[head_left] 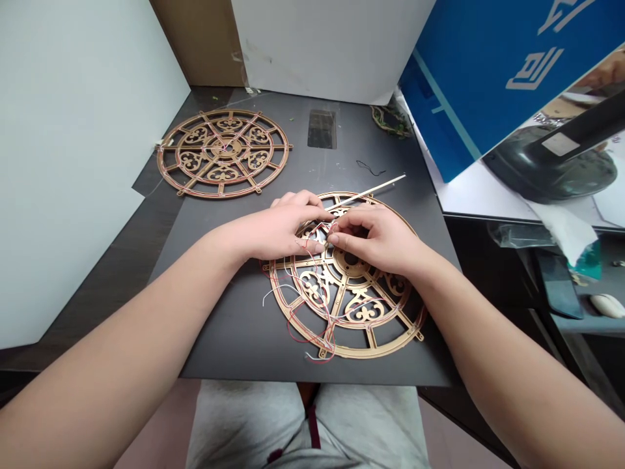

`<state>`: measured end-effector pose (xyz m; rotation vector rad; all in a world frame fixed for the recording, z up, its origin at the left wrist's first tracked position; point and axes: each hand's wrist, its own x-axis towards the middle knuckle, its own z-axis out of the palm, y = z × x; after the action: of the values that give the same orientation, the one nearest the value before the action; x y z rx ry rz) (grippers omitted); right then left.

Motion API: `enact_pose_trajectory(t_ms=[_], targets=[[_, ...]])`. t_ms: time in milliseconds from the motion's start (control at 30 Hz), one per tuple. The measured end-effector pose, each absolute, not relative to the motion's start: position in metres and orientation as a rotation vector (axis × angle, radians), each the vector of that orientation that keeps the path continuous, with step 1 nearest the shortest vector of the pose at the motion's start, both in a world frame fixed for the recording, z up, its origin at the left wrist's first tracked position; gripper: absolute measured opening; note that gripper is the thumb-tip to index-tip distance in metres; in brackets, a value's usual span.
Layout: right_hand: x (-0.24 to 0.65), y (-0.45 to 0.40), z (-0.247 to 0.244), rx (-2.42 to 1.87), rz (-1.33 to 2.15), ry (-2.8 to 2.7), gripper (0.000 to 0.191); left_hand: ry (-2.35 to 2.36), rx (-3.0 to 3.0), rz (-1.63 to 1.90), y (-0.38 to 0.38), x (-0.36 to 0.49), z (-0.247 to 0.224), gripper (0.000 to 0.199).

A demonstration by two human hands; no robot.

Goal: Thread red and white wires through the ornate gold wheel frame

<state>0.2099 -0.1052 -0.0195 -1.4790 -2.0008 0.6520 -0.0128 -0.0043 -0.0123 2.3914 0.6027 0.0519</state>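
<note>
Head camera view: a person's left hand (278,231) and right hand (374,241) meet over the hub of a gold cut-out wheel (342,352), which lies flat on a dark table (219,326) near its front edge, at 6 o'clock from the table's middle. The work in hand is on the wiring: red and white wires (291,330) run along the wheel's spokes and rim, with loose ends straying past the rim at 8 and 6 o'clock. Right-hand fingers (336,239) are pressed together, thumb and forefinger pinching a strand close to the hub. Left-hand fingers (305,202) curl over the wheel's upper spokes, their tips at the same small bunch of wire; whether they grip it cannot be told. A thin pale stick (375,190) angles out from under the hands toward 2 o'clock. A second gold wheel (223,148), with fine red lines along its spokes, lies at 10 o'clock. A loop of black thread (370,168) sits at 12 o'clock, and a blue box (488,71) leans in at 1 o'clock.
</note>
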Motion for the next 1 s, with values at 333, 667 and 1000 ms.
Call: enact_pose_trajectory(t_ms=[333,667,1000], targets=[[0.213,-0.103,-0.028,-1.389,0.542,-2.055,0.012,0.611,2.390,0.053,-0.003,-0.013,-0.014,0.067],[0.197,-0.104,-0.028,-1.643,0.414,-2.059,0.012,0.574,2.401,0.076,-0.003,-0.013,-0.014,0.056],[0.196,-0.103,-0.031,-1.609,0.393,-2.055,0.019,0.569,2.412,0.080,-0.003,-0.013,-0.016,0.055]])
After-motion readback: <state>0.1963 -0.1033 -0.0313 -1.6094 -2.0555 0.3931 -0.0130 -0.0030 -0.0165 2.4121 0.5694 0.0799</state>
